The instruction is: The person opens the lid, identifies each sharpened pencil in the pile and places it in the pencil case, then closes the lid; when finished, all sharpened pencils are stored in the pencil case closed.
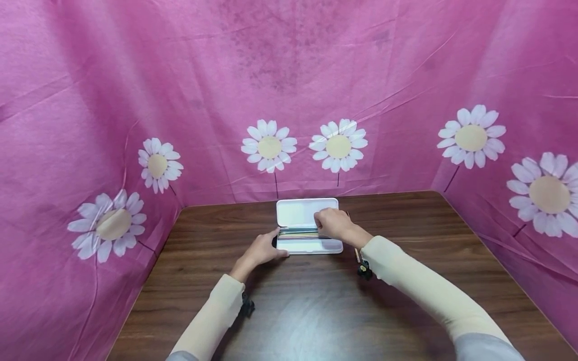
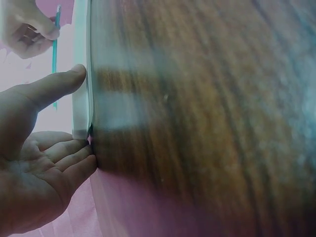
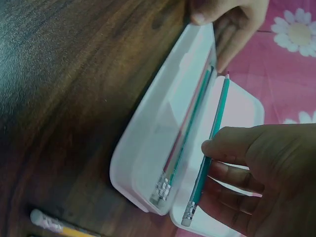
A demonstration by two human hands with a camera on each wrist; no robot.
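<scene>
A white pencil case [image 1: 311, 247] lies open on the table with its lid raised at the back. Several pencils [image 3: 190, 121] lie lengthwise in its tray. At the case's left end my left hand [image 1: 263, 249] holds it, thumb at the front corner and fingers around the far side. My right hand [image 1: 336, 224] pinches a green pencil [image 3: 218, 111] between thumb and fingers, above the case near the lid. The right wrist view shows this pencil's metal band and eraser end towards the near side. In the head view the right hand covers part of the case.
On the dark wooden table [image 1: 298, 306], a yellow pencil [image 3: 69, 230] with an eraser lies right of the case, partly hidden by the right wrist in the head view. Pink cloth [image 1: 298, 90] with daisies hangs around the table's back and sides.
</scene>
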